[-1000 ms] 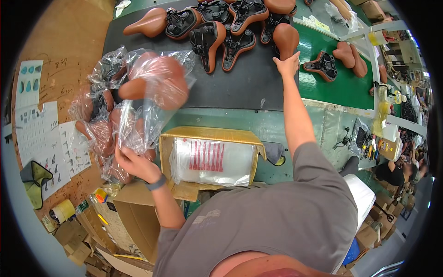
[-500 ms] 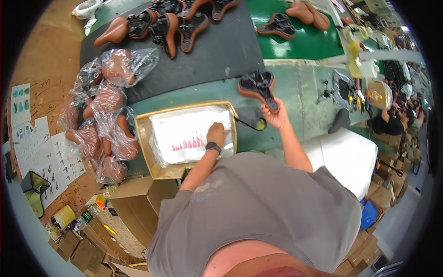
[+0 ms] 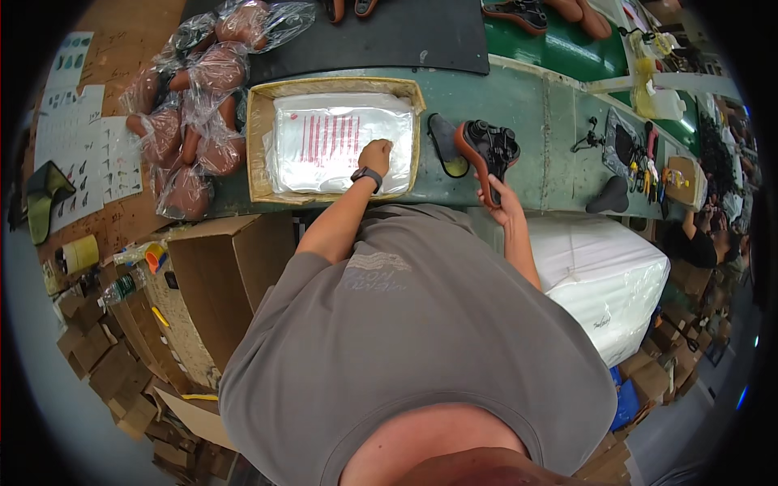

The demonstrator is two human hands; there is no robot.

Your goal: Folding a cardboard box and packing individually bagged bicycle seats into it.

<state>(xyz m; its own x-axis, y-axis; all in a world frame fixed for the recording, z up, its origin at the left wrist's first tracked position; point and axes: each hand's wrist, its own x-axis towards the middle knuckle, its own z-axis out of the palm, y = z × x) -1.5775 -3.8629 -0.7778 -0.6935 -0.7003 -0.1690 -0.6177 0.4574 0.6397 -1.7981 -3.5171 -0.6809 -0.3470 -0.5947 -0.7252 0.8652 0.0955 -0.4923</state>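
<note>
Here left hand [image 3: 376, 154] pinches the top clear bag [image 3: 340, 142] of the stack in the cardboard box [image 3: 258, 146] on the green bench [image 3: 527, 105]. Right hand [image 3: 504, 204] grips a brown saddle [image 3: 485, 150], tilted on edge, just right of the box. Bagged saddles [image 3: 190, 121] piled left of box.

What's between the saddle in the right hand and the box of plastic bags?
Nothing blocks it. The right hand holds the saddle on edge just right of the box, with only bare bench and a dark oval piece lying flat between. The left hand rests on the bags.
</note>
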